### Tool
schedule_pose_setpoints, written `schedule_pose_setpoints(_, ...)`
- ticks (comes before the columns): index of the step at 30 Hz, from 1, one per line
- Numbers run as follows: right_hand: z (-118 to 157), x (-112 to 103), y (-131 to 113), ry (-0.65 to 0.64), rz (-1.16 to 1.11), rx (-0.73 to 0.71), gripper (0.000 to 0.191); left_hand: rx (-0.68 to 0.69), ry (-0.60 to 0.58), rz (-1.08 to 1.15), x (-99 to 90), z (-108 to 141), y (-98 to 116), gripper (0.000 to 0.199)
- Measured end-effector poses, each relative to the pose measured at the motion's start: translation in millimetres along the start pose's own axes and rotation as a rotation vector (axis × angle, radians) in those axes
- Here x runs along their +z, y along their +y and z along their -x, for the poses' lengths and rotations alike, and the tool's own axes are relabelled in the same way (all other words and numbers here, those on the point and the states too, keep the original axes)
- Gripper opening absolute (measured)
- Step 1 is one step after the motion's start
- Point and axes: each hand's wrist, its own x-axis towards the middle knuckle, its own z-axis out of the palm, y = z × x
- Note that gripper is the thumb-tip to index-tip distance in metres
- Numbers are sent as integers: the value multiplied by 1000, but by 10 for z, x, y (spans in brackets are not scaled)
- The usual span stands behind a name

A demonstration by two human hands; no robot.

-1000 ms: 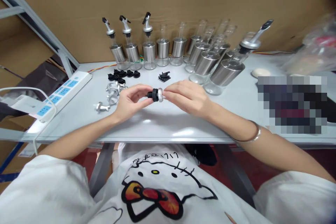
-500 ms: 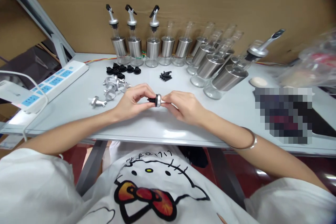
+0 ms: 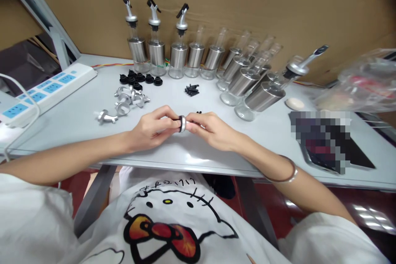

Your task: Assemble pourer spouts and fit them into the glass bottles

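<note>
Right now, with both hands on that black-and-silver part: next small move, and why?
Probably a gentle, straight push of the black stopper against the silver pourer: the left hand grips the black end, the right hand the silver end, and the two line up. Fingers hide whether it's fully seated.

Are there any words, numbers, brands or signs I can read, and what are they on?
"1717", perhaps: the clearest marks in the lettering on the white shirt; the rest is unreadable.
Plastic bag: red patch, too blurred to tell if it's writing.
Power strip: nothing readable.
Pixelated patch: nothing readable.
Bottles: no readable text.
</note>
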Motion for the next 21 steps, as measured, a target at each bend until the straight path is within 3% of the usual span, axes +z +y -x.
schedule_pose_setpoints(4, -4, 6, -24, -65, -110, 87, 26, -9, -64, 48, 30, 56, -30, 12)
schedule_pose_setpoints(7, 17, 40, -44, -36, -15, 61, 25, -44, -51, 86, 41, 64, -32, 11)
schedule_pose_setpoints(15, 57, 97, -37, 140, 585, -283, 33, -134, 121, 244, 65, 33, 28, 6)
schedule_pose_setpoints(21, 57, 92, 1, 177, 760, -400, 34, -109, 144, 217, 72, 37, 33, 8)
